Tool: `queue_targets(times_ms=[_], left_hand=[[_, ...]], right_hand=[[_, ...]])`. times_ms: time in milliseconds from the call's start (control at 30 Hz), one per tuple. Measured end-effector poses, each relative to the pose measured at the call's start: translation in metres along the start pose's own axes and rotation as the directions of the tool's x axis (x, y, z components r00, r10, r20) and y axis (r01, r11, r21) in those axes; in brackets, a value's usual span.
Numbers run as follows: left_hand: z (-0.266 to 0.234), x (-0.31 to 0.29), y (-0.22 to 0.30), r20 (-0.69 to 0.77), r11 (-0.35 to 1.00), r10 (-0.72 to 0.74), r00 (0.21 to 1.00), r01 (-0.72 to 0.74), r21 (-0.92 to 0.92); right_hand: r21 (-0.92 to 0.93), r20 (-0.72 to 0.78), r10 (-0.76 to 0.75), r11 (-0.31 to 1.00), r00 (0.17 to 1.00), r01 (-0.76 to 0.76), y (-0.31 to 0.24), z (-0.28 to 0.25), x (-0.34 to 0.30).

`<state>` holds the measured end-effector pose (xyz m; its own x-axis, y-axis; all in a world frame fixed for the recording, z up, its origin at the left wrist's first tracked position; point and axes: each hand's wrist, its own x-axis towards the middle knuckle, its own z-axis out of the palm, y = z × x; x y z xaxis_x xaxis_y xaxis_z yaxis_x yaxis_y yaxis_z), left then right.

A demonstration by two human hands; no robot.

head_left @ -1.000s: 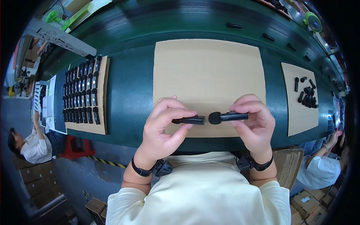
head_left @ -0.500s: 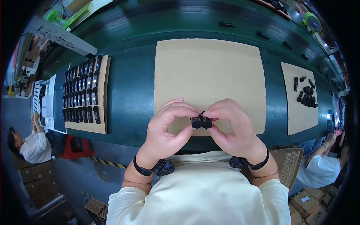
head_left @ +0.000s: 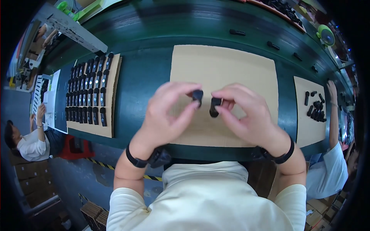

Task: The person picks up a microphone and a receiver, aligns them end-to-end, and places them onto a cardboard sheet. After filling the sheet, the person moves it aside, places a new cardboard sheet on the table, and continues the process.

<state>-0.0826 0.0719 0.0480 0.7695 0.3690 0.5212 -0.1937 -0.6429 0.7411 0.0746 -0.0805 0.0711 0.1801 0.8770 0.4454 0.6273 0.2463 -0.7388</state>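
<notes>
My left hand point(head_left: 163, 111) pinches a small black microphone-like piece point(head_left: 197, 95) between thumb and fingertips. A second small black microphone-like piece point(head_left: 214, 108), held upright, is in the pinch of my right hand point(head_left: 246, 113). A narrow gap separates the two pieces, and both hang over the bare tan cardboard sheet point(head_left: 227, 69). Fingers cover part of each piece, so their full shape does not show.
Left of the sheet, a cardboard board point(head_left: 115, 84) bears rows of small black microphone-like devices point(head_left: 90, 82). At right, another board point(head_left: 304, 129) carries a loose pile of black pieces point(head_left: 317, 111). Single pieces lie along the green table's point(head_left: 142, 77) far side. Co-workers sit at both sides.
My hands have moved up and away from my body, over the sheet. The two black pieces, earlier side by side and touching, are now apart. The right co-worker's arm has stretched forward.
</notes>
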Motion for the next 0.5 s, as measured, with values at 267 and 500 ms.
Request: queue_targets(times_ms=[267,500], left_hand=[[-0.02,0.054,-0.071,-0.005,0.953,0.065,0.998,-0.06,0.298],[-0.017,0.067,-0.11,0.145,0.815,0.261,0.954,-0.298,0.497]], right_hand=[[-0.199,0.116,0.132,0.974,0.984,-0.108,0.058,0.005,0.065],[-0.443,0.158,-0.139,0.875,0.978,0.196,0.103,0.02,0.094]])
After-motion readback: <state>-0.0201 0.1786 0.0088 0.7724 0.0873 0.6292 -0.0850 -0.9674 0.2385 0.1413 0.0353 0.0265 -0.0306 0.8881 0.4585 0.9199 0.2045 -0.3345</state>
